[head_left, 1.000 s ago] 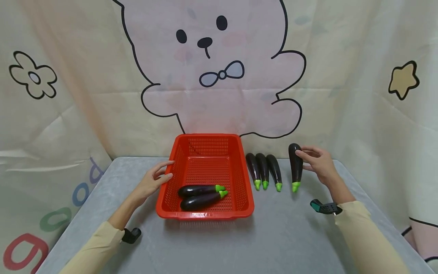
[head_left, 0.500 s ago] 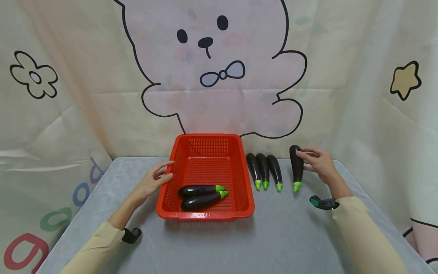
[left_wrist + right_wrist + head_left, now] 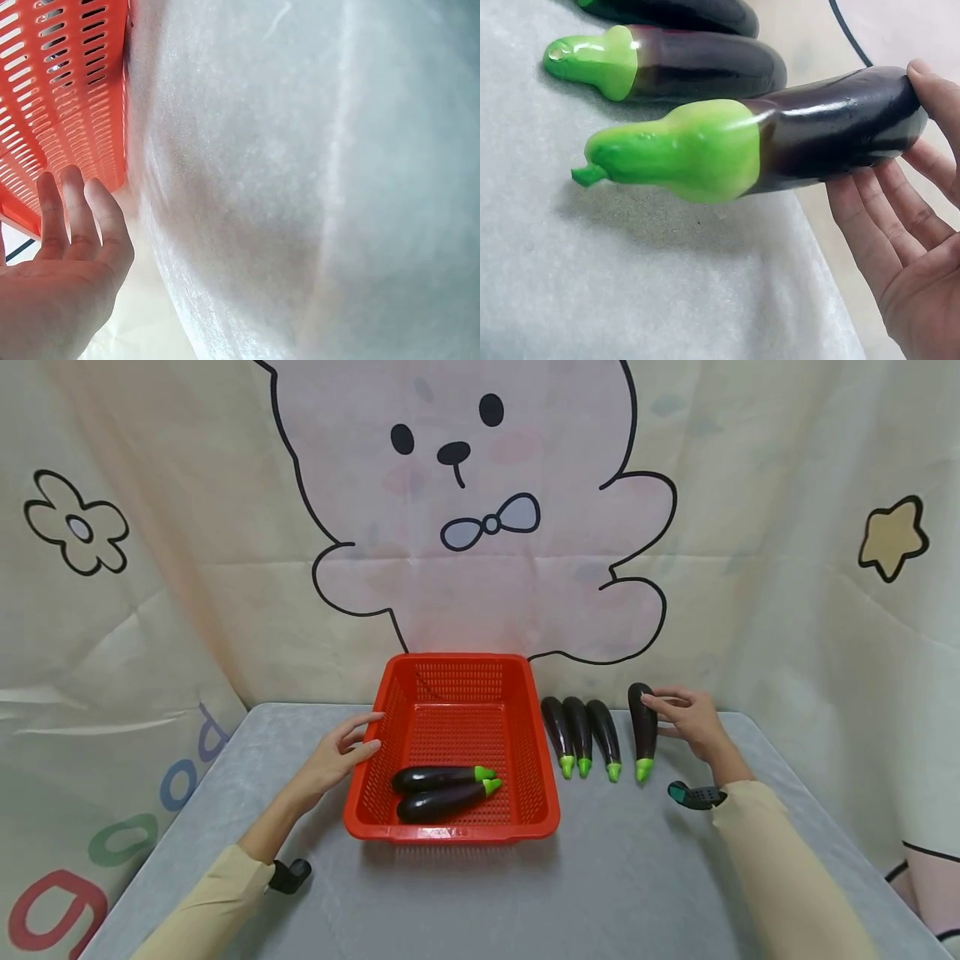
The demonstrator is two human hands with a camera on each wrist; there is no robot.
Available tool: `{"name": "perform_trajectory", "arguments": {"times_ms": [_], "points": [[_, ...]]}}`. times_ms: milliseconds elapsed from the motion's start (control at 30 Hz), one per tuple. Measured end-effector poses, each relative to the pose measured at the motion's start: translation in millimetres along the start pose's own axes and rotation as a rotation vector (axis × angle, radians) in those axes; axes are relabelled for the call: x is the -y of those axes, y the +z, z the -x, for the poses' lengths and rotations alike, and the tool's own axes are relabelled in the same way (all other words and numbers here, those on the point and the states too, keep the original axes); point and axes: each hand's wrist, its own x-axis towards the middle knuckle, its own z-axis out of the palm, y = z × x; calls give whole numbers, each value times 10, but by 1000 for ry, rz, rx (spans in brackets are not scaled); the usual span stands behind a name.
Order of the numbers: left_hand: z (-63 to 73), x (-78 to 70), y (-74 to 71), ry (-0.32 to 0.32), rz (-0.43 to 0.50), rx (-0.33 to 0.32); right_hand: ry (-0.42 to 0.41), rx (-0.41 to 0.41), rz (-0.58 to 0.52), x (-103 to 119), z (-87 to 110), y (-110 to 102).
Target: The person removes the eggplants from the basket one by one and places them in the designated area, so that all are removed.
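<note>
R hand [image 3: 692, 722] fingers + thumb pinch eggplant [image 3: 643, 731] nr blunt end, stem end free; L hand [image 3: 328, 766] fingers relaxed, agst basket [image 3: 480, 834] side.

Head view forward and down, wrists close-up

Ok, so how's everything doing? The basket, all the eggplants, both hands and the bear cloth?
Basket: upright, partly filled.
Two eggplants in the basket: whole, lying side by side.
Three eggplants on the table: whole, lying in a row.
Held eggplant: whole, green end toward the person.
Right hand: gripping the held eggplant's thick end.
Left hand: fingers loosely spread at the basket's rim.
Bear cloth: hanging, creased.
</note>
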Motion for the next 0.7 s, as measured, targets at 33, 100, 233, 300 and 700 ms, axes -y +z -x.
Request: {"name": "perform_trajectory", "arguments": {"times_ms": [33, 100, 233, 300, 700], "points": [[0, -1, 2, 0, -1, 0, 5, 0, 7, -16, -15, 4], [1, -4, 5, -1, -4, -2, 22, 1, 19, -50, -49, 15], [2, -5, 10, -3, -12, -10, 70, 17, 41, -102, -97, 61], [2, -3, 11, -8, -15, -11, 90, 28, 44, -127, -118, 87], [-7, -8, 20, -24, -29, -17, 101, -8, 102, -223, -183, 192]]}}
